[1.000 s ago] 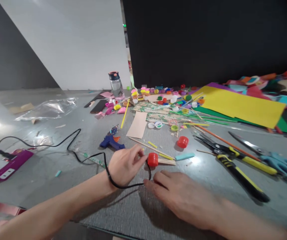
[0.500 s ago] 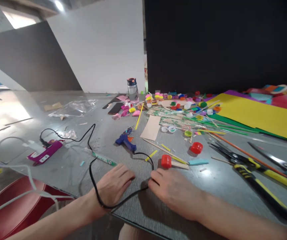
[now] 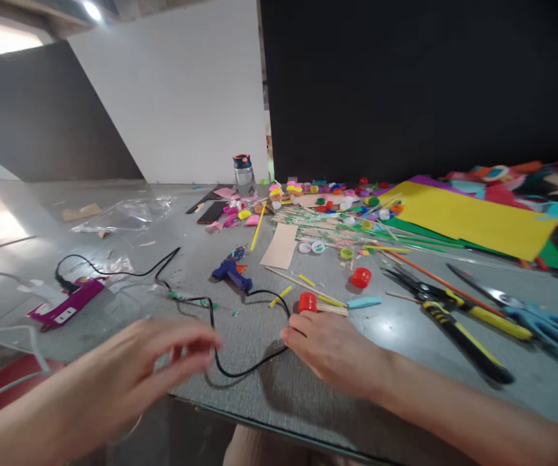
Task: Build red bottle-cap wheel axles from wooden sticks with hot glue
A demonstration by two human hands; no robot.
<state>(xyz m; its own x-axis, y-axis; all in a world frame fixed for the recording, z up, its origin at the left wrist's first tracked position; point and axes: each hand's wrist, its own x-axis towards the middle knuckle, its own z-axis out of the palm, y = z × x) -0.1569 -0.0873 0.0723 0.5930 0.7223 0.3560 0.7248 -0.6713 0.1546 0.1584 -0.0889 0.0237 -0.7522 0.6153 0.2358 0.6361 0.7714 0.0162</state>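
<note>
My left hand (image 3: 157, 366) is raised over the front left of the table, its fingers curved and the thumb apart, with nothing in it. A black power cord (image 3: 237, 375) loops close to its fingertips. My right hand (image 3: 334, 349) rests on the table, its fingers closed on the cord, which runs from there back to a blue glue gun (image 3: 232, 274) lying on its side. Just beyond the right hand's knuckles lie a red bottle cap (image 3: 307, 302) and a few thin wooden sticks (image 3: 332, 310). A green and white strip (image 3: 196, 299) lies partly under the cord.
A purple power strip (image 3: 68, 306) with the cord plugged in sits at left. Pliers with yellow-black handles (image 3: 468, 343) and blue-handled scissors (image 3: 546, 323) lie at right. Behind are a water bottle (image 3: 244, 176), several colourful caps, sticks, and a yellow sheet (image 3: 468, 217).
My left hand has lifted and moved left, and the cord that lay over its wrist now lies on the table. My right hand stays on the cord. The view has shifted slightly right.
</note>
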